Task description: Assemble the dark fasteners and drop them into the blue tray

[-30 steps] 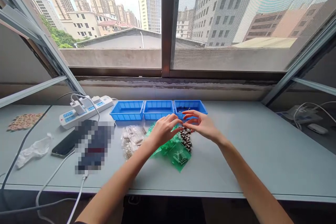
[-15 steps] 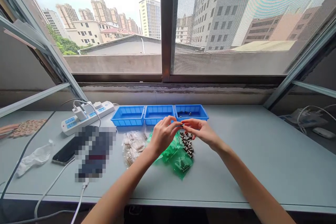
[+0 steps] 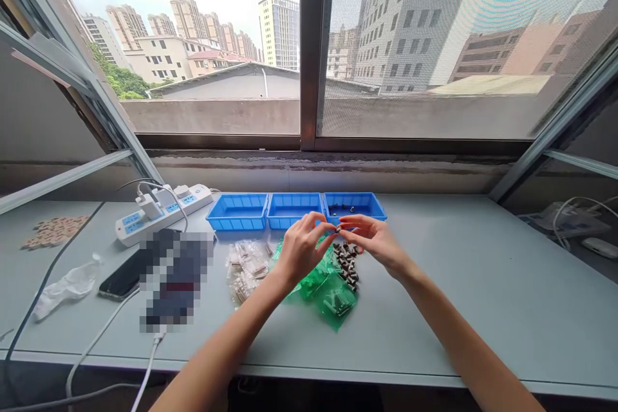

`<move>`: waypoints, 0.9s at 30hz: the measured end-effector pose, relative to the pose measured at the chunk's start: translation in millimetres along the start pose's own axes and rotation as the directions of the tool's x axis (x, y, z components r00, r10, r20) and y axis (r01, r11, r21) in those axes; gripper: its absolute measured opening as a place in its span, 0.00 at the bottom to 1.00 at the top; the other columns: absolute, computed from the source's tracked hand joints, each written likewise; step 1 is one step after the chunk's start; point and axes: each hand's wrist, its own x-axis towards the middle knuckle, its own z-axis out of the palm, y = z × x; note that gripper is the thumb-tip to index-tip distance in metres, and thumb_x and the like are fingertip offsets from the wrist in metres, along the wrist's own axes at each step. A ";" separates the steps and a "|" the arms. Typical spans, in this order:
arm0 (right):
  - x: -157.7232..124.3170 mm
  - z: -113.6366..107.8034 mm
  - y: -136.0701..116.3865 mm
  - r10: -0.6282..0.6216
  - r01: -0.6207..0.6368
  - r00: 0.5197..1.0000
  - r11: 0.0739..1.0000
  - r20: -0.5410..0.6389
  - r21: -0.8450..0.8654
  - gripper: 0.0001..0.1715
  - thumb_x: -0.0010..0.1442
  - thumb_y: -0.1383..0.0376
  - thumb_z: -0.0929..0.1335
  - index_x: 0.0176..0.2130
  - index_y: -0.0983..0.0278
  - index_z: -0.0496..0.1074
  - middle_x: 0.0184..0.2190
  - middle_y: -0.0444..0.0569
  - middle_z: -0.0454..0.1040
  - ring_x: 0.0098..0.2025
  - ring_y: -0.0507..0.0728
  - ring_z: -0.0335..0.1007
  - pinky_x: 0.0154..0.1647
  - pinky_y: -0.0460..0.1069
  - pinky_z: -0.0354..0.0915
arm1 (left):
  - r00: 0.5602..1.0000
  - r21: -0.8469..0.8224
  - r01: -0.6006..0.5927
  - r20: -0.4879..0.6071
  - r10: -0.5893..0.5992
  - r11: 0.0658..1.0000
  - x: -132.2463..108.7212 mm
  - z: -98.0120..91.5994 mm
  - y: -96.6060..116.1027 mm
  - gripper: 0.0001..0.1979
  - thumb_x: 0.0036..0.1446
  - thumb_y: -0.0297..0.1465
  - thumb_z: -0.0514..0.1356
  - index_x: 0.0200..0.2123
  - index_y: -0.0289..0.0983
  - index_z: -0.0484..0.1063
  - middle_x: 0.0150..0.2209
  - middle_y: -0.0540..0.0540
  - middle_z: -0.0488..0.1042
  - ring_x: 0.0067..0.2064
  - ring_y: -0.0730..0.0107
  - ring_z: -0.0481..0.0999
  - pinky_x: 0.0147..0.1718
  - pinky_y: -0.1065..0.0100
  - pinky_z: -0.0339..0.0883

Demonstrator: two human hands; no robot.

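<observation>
Between my two hands is a small dark metal piece (image 3: 338,229), too small to name exactly. My left hand (image 3: 304,244) pinches it from the left with thumb and forefinger. From the right, the fingertips of my right hand (image 3: 371,241) close on the same piece. Below them lies a pile of small dark metal fittings (image 3: 348,267). Green plastic bags (image 3: 337,302) holding slim pieces lie beside that pile, partly hidden by my left hand. Further left are clear bags (image 3: 248,261) of pale small parts. Behind my hands, the right blue tray (image 3: 379,211) contains a few dark pieces.
Two more blue trays, the middle tray (image 3: 294,224) and the left tray (image 3: 236,225), stand in the same row. At left are a power strip (image 3: 171,209), a black phone (image 3: 118,280), a blurred-out device (image 3: 176,290), cables, a crumpled clear bag (image 3: 70,290) and wooden pieces (image 3: 55,232).
Another person's hand at the far left, by the wooden pieces, has gone out of view. My hands stay together on the small metal piece, with only slight finger movement. The view has shifted slightly.
</observation>
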 end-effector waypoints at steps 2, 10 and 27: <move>0.2 1.1 -0.1 0.011 -0.011 1.000 1.000 0.015 0.010 0.23 0.44 0.53 0.75 0.39 0.61 0.78 0.33 0.50 0.78 0.30 0.55 0.71 0.19 0.44 0.60 | 1.000 -0.012 0.006 -0.007 -0.006 1.000 0.6 -0.6 0.7 0.11 0.65 0.35 0.51 0.36 0.37 0.70 0.35 0.47 0.71 0.31 0.72 0.73 0.29 0.71 0.67; -0.3 7.4 -0.5 0.038 -0.057 0.993 0.984 0.112 0.171 0.24 0.42 0.52 0.76 0.38 0.59 0.78 0.32 0.47 0.78 0.25 0.49 0.63 0.19 0.43 0.56 | 1.000 -0.067 0.020 -0.005 -0.021 0.998 2.6 -1.7 5.3 0.08 0.65 0.32 0.49 0.38 0.37 0.65 0.35 0.47 0.71 0.33 0.72 0.74 0.30 0.72 0.68; 3.6 4.4 6.6 0.010 -0.012 1.000 0.994 0.013 0.108 0.24 0.42 0.49 0.75 0.35 0.62 0.78 0.22 0.41 0.69 0.19 0.45 0.53 0.17 0.42 0.52 | 0.999 0.004 0.027 0.045 -0.027 1.000 -0.4 1.1 2.7 0.09 0.65 0.34 0.49 0.38 0.36 0.66 0.36 0.46 0.71 0.32 0.70 0.74 0.29 0.70 0.68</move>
